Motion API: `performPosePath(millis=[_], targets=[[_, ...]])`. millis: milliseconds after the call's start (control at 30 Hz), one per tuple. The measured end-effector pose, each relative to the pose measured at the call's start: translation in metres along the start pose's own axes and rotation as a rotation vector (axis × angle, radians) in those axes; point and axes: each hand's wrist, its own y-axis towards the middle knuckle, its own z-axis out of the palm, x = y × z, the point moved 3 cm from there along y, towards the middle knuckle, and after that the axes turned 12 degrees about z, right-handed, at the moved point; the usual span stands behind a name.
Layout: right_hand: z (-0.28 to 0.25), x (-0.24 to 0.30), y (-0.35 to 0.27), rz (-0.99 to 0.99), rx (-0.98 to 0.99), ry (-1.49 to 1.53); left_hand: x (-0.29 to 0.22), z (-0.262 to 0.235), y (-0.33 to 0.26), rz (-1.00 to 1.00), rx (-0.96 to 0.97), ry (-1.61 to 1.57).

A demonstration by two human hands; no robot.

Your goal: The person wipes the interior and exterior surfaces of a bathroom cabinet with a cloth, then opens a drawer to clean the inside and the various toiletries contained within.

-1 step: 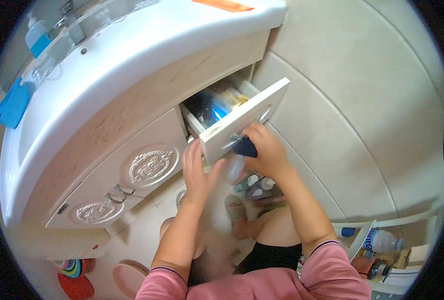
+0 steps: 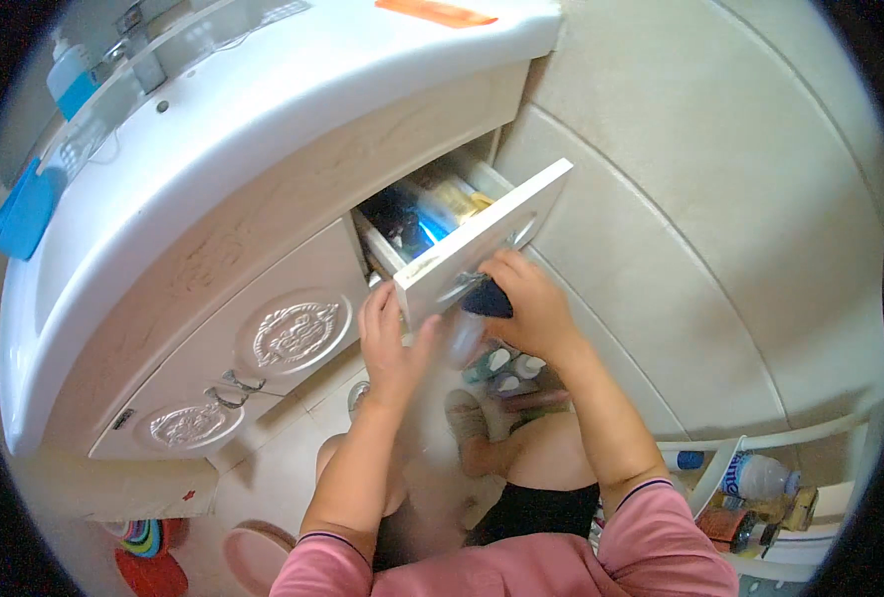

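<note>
So the drawer of the bathroom cabinet is pulled out to the side, right under the white sink top, and it's stuffed with tubes and small bottles. The right hand is closed around a small dark blue thing, looks like a cap or little bottle top, held right against the white drawer front next to its metal handle. The left hand sits just below the near corner of the drawer front, fingers loosely spread and blurry, holding nothing as far as I can see.

My read: this is the bit where something's going into or coming out of the drawer, can't tell which. Whichever it is, the dark blue thing has to get over the front panel cleanly, and the left hand probably should steady the drawer so it doesn't slide.

Down on the floor there's a bunch of bottles by the person's feet.
</note>
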Motion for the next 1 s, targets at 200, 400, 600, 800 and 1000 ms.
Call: performPosePath(millis=[200, 400, 600, 800, 1000], targets=[[-0.070, -0.011, 0.011, 0.163, -0.332, 0.226, -0.010, -0.003, 0.003, 0.036, -0.096, -0.006], [-0.088, -0.019, 0.070, 0.039, -0.589, -0.276, -0.014, 0.006, 0.006, -0.012, -0.101, -0.094], [-0.053, 0.042, 0.048, -0.159, -0.273, -0.015, -0.009, 0.003, 0.006, -0.025, -0.067, -0.088], [-0.041, 0.089, 0.017, -0.236, -0.203, -0.036, -0.010, 0.002, 0.005, 0.006, -0.083, -0.084], [-0.050, 0.061, 0.031, -0.260, -0.339, -0.058, -0.017, 0.006, 0.004, -0.043, -0.101, -0.102]])
